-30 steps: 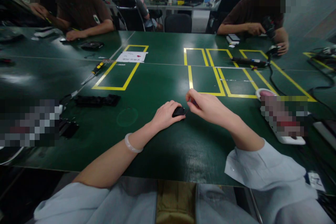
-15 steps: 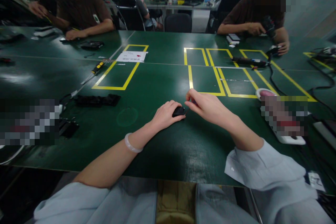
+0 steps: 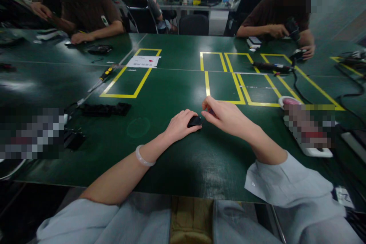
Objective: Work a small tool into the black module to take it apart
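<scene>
A small black block-like part (image 3: 195, 122) rests on the green table (image 3: 171, 164), and I cannot make out its exact kind. My left hand (image 3: 182, 125) is closed around it, thumb on the near side and fingers over the far side. Just to the right, my right hand (image 3: 221, 113) is curled with thumb and fingertips close together beside the part's right end. Whatever those fingertips pinch is mostly hidden; a thin dark sliver shows near them.
Yellow tape outlines (image 3: 225, 102) mark the table ahead. A black strip-shaped thing (image 3: 105, 109) and a yellow-black screwdriver (image 3: 106, 73) lie to the left. On the right are a white-edged tray (image 3: 323, 153) and a black cylindrical tool (image 3: 271, 67). Co-workers sit across the table.
Both hands stay almost where they were, around the black part. My right fingertips have shifted very slightly.
</scene>
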Tool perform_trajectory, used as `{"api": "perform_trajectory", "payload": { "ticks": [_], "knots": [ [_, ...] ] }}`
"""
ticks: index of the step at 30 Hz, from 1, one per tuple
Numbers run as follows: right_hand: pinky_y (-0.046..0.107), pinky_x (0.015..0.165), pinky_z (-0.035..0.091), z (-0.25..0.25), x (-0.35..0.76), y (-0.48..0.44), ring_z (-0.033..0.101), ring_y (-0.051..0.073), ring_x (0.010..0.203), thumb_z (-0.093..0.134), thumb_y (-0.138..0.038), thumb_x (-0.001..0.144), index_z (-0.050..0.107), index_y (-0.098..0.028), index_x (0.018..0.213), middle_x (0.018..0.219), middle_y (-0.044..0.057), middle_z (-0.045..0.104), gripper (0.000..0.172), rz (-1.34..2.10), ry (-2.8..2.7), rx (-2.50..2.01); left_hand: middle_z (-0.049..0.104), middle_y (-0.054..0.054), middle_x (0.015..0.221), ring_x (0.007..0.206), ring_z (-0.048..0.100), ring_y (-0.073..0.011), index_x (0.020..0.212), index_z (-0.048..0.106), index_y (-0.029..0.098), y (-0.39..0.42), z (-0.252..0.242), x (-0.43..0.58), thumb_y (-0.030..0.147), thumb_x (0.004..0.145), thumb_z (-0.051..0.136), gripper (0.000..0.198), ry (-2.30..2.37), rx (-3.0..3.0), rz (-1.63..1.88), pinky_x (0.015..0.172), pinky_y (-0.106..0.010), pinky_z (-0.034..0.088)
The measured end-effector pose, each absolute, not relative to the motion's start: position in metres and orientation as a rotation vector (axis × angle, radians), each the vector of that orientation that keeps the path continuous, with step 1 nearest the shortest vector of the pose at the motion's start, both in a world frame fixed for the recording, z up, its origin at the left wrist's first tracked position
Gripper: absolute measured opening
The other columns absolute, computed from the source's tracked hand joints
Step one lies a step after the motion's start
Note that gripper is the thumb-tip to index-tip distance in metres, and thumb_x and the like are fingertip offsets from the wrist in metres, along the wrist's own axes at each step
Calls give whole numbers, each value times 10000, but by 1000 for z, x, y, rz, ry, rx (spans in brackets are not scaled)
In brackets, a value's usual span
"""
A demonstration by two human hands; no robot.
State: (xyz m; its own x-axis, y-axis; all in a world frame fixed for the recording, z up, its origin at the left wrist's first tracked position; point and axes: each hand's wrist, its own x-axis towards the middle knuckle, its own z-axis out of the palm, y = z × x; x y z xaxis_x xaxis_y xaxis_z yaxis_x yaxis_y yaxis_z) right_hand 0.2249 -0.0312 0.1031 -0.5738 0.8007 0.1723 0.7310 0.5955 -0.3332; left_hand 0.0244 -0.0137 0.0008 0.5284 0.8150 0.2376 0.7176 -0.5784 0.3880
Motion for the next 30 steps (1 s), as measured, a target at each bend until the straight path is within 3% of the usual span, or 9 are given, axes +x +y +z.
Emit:
{"api": "perform_trajectory", "payload": {
  "ticks": [7,20,30],
  "knots": [
    [253,574,278,102,225,-30,518,154,626,363,-437,958,494,-206,1003,725,6,584,269,282,-2515,-1288,574,-45,998,930,558,-226,1058,541,214,-13,-1,25,562,849,563,406,1301,2537,586,798,-352,468],
    [251,599,305,102,226,-31,541,151,680,387,-259,914,474,-202,1018,769,9,596,146,335,-2528,-1249,572,-47,1060,982,555,-229,1116,550,235,-14,3,24,534,853,575,399,1272,2510,580,842,-354,466],
    [250,579,282,101,225,-30,525,150,643,384,-403,955,478,-203,1002,738,1,581,226,290,-2508,-1279,576,-46,996,924,559,-226,1052,542,206,-14,0,25,567,853,559,412,1302,2545,582,780,-342,467]
  ]
}}
